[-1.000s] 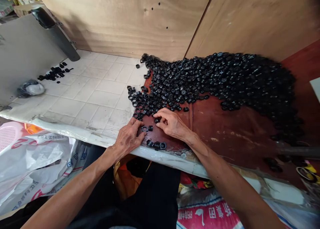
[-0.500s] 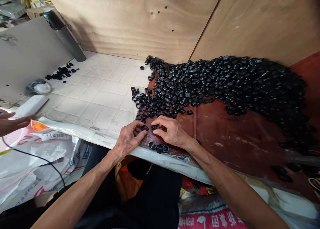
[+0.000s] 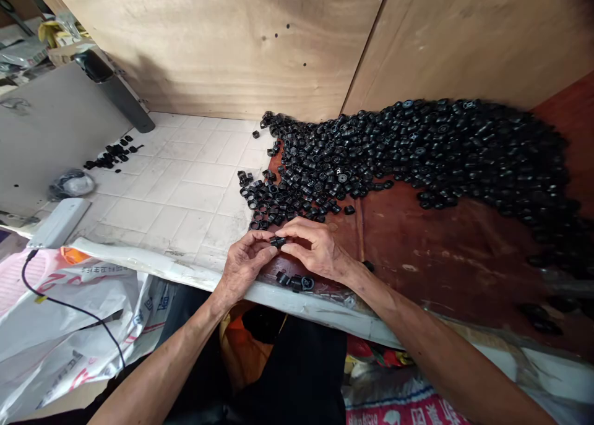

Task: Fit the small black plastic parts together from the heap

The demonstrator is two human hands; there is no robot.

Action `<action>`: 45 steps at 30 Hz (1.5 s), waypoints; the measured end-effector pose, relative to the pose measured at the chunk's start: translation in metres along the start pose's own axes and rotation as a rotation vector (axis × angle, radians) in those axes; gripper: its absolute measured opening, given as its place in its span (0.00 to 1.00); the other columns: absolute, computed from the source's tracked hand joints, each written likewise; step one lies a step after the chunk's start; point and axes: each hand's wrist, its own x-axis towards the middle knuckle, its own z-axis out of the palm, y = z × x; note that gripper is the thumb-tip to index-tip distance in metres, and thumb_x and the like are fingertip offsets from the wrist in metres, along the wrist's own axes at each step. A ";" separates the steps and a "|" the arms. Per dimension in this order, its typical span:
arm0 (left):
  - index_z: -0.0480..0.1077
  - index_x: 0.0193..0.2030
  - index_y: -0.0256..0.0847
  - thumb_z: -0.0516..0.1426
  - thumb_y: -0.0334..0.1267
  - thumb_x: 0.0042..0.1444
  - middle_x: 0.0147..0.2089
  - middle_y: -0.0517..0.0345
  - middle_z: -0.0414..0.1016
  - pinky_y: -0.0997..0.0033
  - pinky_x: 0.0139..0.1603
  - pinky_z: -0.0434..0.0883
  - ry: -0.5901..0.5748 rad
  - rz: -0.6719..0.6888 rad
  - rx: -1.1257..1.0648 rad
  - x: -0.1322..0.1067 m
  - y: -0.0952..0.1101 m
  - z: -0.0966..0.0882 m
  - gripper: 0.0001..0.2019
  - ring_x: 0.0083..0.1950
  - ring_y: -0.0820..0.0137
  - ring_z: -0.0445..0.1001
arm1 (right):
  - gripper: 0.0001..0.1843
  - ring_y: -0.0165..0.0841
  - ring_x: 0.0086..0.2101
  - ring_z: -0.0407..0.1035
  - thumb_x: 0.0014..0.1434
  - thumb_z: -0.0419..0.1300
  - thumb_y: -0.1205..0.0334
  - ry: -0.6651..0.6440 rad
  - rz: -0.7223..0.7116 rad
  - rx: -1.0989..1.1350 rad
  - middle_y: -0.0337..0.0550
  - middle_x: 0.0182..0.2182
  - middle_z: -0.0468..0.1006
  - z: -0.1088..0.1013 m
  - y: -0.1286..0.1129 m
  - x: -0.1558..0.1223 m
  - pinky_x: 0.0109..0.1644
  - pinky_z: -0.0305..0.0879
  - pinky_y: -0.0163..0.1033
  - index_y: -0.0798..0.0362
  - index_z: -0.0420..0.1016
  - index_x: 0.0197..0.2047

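From the head camera I see my left hand (image 3: 245, 258) and right hand (image 3: 315, 245) meeting near the front edge (image 3: 185, 265) of the bench, thumbs and fingers pinching a small black part (image 3: 278, 242) between them. Fingertips cover much of it, so I cannot tell whether it is one piece or two.

Just beyond my fingers lies the near border of a heap of black pieces (image 3: 417, 146); it runs back to the wooden panel (image 3: 223, 41) and curves far to the right. Between my hands and the wrapped edge, three black cylinders (image 3: 295, 281) lie close together, leaving me a narrow strip there. More room spreads over the maroon surface (image 3: 417, 252) to the right and the white tiles (image 3: 185, 177) to the left. Leftward, a white box (image 3: 60, 223) with a black cord (image 3: 77, 310) sits at the bench's edge, well apart from my left hand.
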 end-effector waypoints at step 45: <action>0.77 0.48 0.42 0.69 0.43 0.57 0.43 0.55 0.84 0.68 0.48 0.78 -0.017 0.044 -0.015 -0.003 -0.005 0.000 0.15 0.43 0.66 0.82 | 0.05 0.35 0.30 0.72 0.71 0.59 0.62 -0.077 0.047 -0.193 0.40 0.30 0.77 0.002 -0.001 -0.003 0.37 0.68 0.38 0.48 0.74 0.40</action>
